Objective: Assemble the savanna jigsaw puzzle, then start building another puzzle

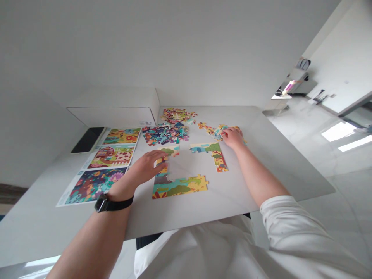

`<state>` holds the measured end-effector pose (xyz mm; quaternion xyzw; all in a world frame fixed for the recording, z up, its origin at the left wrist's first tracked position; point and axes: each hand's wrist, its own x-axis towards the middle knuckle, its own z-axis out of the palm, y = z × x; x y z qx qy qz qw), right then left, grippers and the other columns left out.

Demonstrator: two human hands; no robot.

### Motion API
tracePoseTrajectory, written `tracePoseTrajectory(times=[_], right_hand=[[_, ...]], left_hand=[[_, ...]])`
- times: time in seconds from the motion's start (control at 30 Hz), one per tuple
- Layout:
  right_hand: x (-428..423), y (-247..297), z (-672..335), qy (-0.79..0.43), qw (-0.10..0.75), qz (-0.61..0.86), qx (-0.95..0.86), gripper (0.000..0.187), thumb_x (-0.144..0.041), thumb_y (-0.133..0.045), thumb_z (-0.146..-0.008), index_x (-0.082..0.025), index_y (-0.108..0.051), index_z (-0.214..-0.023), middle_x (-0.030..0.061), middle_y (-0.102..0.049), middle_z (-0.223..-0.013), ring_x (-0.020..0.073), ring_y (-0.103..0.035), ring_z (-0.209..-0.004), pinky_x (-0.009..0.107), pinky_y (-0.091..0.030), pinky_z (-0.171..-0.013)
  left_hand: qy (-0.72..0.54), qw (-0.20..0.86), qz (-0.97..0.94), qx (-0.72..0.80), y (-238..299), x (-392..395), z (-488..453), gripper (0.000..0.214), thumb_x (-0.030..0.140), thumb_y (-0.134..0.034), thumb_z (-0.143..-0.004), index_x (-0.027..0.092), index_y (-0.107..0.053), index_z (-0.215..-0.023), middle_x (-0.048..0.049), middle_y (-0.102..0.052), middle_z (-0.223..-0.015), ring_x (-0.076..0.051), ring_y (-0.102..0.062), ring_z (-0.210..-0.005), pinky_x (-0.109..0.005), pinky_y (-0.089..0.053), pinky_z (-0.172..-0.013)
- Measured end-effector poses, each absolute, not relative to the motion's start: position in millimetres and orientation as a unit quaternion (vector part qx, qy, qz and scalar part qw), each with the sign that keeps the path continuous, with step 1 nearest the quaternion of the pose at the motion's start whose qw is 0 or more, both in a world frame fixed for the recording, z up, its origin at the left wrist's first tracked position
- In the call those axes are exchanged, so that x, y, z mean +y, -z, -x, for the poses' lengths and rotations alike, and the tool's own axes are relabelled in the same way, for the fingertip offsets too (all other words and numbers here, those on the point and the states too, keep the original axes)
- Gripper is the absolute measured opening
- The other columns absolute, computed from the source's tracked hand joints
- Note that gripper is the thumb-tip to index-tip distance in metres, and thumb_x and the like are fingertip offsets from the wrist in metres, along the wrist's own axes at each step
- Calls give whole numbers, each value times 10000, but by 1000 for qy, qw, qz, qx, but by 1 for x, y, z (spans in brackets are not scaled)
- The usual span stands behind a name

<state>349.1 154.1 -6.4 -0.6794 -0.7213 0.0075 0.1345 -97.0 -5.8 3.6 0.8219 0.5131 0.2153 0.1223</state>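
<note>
Left hand [147,164] lies open, fingers [158,155] spread on the joined jigsaw pieces [180,186] at near centre; right hand [232,137] curls over the far-right pieces [219,131], whether grasping cannot be told. Loose pieces [165,133] lie far.

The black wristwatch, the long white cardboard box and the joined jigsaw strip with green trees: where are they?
Black wristwatch [101,203]: head view, point on the watch case.
Long white cardboard box [110,117]: head view, point on its long side.
Joined jigsaw strip with green trees [178,187]: head view, point on its middle.
</note>
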Motion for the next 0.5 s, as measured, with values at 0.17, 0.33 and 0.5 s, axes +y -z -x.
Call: tracePoseTrajectory(times=[0.17, 0.33, 0.5], right_hand=[[151, 5, -348, -11, 121, 704, -699, 450, -431, -520, -1100, -256, -732, -1457, 166, -621, -1588, 394, -520, -1456, 623, -335, -1267], [155, 5, -345, -9, 117, 704, -700, 450, -441, -508, -1099, -253, -758, -1422, 169, -622, -1583, 399, -537, -1435, 633, -341, -1261], [165, 6, -344, -15, 125, 722, -681, 428, -436, -535, -1081, -277, -767, -1404, 162, -645, -1563, 421, -539, -1437, 717, -315, -1267]], left_hand=[[-216, 122, -822, 512, -2, -5, 98, 476, 600, -556, -1046, 277, -772, -1321, -105, -776, -1414, -303, -701, -1361, -496, -533, -1237], [-213, 127, -823, 511, -4, -6, 96, 475, 585, -564, -1048, 263, -771, -1328, -109, -780, -1412, -306, -702, -1362, -490, -522, -1252], [-220, 133, -822, 508, -3, -6, 95, 487, 580, -567, -1046, 245, -783, -1325, -124, -782, -1409, -326, -712, -1346, -498, -539, -1232]])
